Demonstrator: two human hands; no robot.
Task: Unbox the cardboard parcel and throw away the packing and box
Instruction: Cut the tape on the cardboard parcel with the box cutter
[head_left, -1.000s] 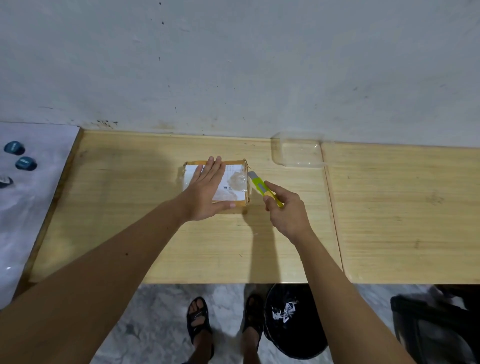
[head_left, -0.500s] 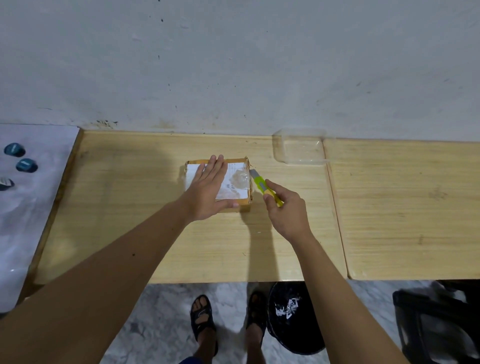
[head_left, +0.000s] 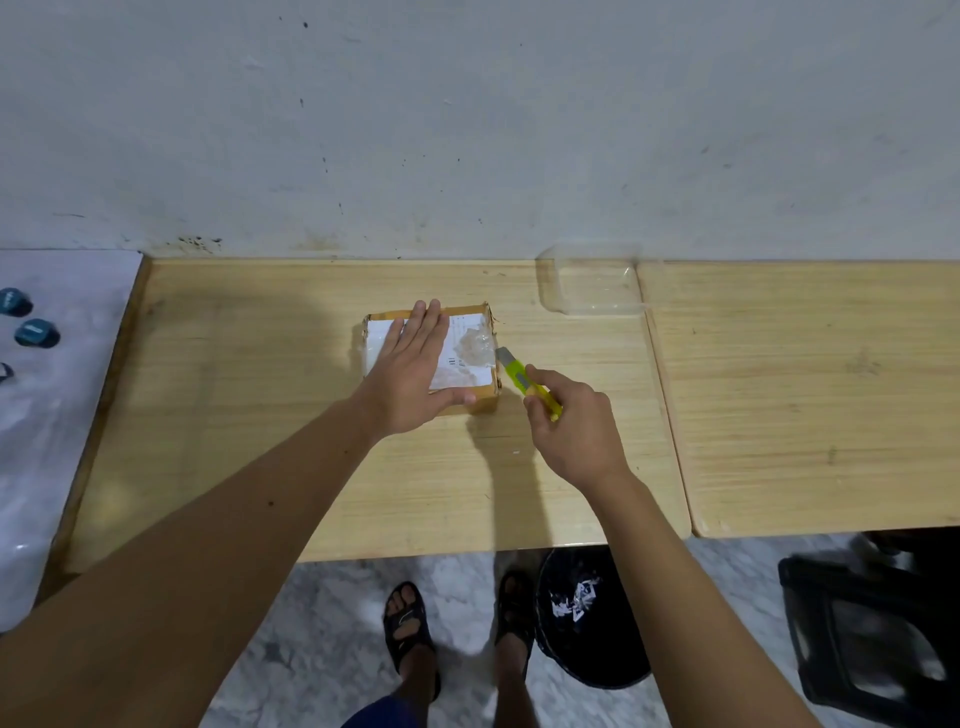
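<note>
A small brown cardboard parcel (head_left: 470, 353) with a white label and clear tape lies on the wooden table (head_left: 260, 415). My left hand (head_left: 410, 371) presses flat on its top, fingers spread, thumb along the near edge. A yellow-green box cutter (head_left: 519, 376) is gripped in my right hand (head_left: 571, 426), just right of the parcel. The cutter's blade tip touches the parcel's right edge near the top. A black bin (head_left: 587, 618) with paper scraps inside stands on the floor below the table's front edge.
A clear plastic container (head_left: 589, 286) sits at the back of the table by the wall. A second wooden table (head_left: 810, 395) adjoins on the right. Blue caps (head_left: 36, 332) lie on a white surface at left. A black stool (head_left: 872, 639) stands at lower right. My sandalled feet are beside the bin.
My right hand has drawn the cutter a little nearer along the parcel's right edge. My left hand stays pressed on the parcel.
</note>
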